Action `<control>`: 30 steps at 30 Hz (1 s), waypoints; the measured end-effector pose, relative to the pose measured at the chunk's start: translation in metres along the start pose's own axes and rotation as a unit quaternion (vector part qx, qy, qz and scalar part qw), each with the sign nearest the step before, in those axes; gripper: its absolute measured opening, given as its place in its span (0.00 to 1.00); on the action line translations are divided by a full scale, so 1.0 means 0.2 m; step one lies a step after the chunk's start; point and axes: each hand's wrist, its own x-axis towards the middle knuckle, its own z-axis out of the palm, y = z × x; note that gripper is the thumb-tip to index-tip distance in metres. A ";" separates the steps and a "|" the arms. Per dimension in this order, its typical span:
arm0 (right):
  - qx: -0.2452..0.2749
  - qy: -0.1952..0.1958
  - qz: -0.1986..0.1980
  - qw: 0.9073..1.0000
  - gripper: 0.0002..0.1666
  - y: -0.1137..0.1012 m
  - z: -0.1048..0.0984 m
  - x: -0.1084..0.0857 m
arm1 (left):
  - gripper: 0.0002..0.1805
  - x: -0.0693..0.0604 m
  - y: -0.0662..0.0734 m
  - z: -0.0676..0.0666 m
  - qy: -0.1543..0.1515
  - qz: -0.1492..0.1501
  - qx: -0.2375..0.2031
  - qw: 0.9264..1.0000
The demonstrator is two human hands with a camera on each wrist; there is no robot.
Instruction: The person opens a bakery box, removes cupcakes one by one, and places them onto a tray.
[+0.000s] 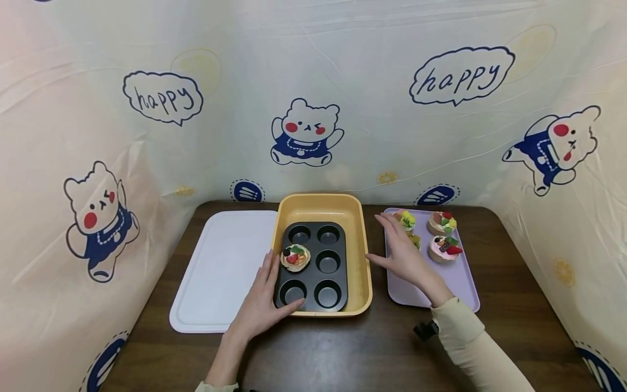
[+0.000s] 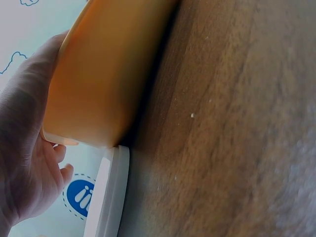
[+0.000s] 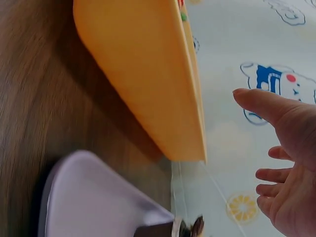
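Observation:
A dark muffin tin [image 1: 313,267] lies inside a yellow tray [image 1: 364,283]; one cupcake [image 1: 295,258] topped with fruit sits in its left middle cup. My left hand [image 1: 262,296] rests on the yellow tray's left front corner, thumb over the near rim and fingers along the left side. Over the left part of a lilac tray [image 1: 416,294] hovers my right hand [image 1: 404,253], fingers extended and holding nothing. Beside it on that tray stand several decorated cupcakes, among them a pink one [image 1: 443,249] and one with green leaves [image 1: 442,223]; the hand partly hides others.
A white board [image 1: 220,272] lies left of the yellow tray on the brown wooden table [image 1: 323,348]. Behind the table hangs a pale printed cloth [image 1: 235,136], which also covers both sides.

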 end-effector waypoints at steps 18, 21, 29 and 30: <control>0.026 -0.037 -0.091 0.995 0.61 -0.24 0.22 0.13 | 0.72 0.01 0.00 0.00 -0.008 -0.003 -0.002 1.000; 0.034 -0.056 -0.093 0.993 0.59 -0.28 0.25 0.16 | 0.72 0.02 0.00 0.00 -0.010 -0.003 0.000 1.000; 0.030 -0.105 -0.088 0.990 0.59 -0.36 0.34 0.25 | 0.72 0.01 0.00 0.00 -0.012 0.000 0.002 1.000; 0.033 -0.112 -0.086 0.989 0.59 -0.37 0.35 0.26 | 0.72 0.01 0.00 0.00 -0.011 0.001 0.004 1.000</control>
